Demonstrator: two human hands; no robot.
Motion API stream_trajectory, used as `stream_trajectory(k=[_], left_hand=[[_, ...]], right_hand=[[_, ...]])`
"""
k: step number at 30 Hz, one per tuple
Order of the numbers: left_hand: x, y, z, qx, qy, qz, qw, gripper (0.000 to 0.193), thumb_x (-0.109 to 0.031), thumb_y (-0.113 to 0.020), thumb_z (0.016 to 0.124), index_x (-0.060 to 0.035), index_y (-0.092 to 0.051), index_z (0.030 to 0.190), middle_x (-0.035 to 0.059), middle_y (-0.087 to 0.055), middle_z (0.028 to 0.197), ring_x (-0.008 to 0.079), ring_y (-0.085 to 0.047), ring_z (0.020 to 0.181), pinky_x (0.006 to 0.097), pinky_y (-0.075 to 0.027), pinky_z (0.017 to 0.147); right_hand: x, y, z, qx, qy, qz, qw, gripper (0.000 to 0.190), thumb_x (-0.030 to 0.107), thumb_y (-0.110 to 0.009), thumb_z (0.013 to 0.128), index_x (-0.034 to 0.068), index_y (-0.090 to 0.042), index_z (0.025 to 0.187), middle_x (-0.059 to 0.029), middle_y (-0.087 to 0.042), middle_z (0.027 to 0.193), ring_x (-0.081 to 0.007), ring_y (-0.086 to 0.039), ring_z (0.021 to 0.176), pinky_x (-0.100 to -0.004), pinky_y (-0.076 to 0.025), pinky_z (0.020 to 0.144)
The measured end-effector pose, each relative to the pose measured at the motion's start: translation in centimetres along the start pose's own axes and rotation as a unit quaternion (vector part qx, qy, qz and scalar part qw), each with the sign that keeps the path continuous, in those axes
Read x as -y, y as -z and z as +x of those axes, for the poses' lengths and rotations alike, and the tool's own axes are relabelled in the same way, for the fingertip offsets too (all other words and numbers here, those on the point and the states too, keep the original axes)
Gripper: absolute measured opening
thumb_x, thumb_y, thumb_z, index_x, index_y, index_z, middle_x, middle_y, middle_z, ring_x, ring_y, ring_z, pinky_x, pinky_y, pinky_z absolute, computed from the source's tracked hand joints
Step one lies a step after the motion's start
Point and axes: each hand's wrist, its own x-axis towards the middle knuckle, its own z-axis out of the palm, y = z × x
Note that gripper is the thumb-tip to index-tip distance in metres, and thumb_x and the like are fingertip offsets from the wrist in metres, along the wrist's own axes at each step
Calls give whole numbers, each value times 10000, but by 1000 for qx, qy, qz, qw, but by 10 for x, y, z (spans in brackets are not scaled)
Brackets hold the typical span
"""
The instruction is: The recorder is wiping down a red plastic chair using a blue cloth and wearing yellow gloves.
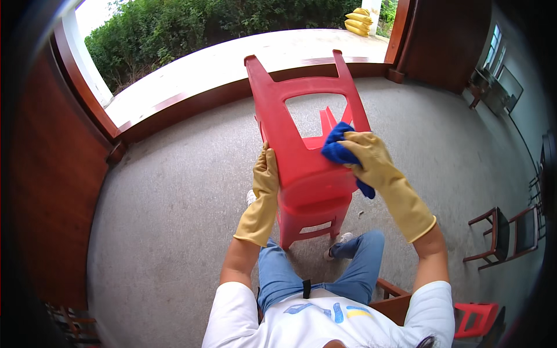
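A red plastic stool lies on its side in front of me, its legs pointing away toward the doorway. Under it stands another red stool, partly hidden by the first. My left hand, in a yellow rubber glove, grips the left edge of the upper stool near its seat end. In my right hand, gloved the same way, is a bunched blue cloth. The cloth presses against the stool's side panel at the right, close to the cut-out opening, and one end of it hangs below the hand.
Beyond the wooden threshold are bright paving and bushes, with stacked yellow sacks by a pillar. Dark wooden chairs stand at the right on the grey floor. Another red stool sits at the lower right, near a brown wooden seat.
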Motion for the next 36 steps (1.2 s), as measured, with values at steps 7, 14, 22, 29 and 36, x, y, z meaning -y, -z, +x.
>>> stream_trajectory(k=[7,14,22,29,36], left_hand=[[0,6,6,-21,15,43,999,561,-414,-547,1109,2,-568,1485,112,-732,1226,156,-691,1042,299,-577,860],[-67,-2,-8,-51,-189,336,921,496,-236,-677,1041,-1,-561,1461,162,-749,1183,250,-726,1044,374,-569,924],[-105,-131,-10,111,-321,328,881,489,-249,-722,990,-10,-610,1401,241,-713,1268,363,-715,1163,421,-568,980],[-76,-127,-8,185,-317,322,872,318,-287,-666,1015,-28,-699,1198,165,-758,853,404,-731,805,460,-569,794],[-89,-117,-8,221,-306,512,772,371,-425,-692,966,-67,-760,898,137,-743,855,369,-713,921,494,-522,867]], right_hand=[[-11,-10,-25,-67,-26,28,997,552,127,-847,737,129,-708,1272,-143,-684,1315,-393,-617,1260,-520,-472,1093],[-10,-37,-30,-144,-34,24,989,583,119,-837,708,135,-695,1274,-120,-686,1309,-376,-626,1247,-524,-481,1071],[30,-64,-36,-212,-146,-103,961,668,98,-768,679,140,-660,1337,-112,-671,1342,-356,-651,1167,-501,-504,941],[33,-96,-135,-349,-413,152,828,378,208,-770,971,66,-649,1300,-138,-705,1271,-309,-677,1156,-468,-528,967],[47,-112,-220,-332,-403,769,368,726,517,-560,1072,-36,-476,1535,-244,-594,1482,-397,-612,1334,-508,-492,1149]])
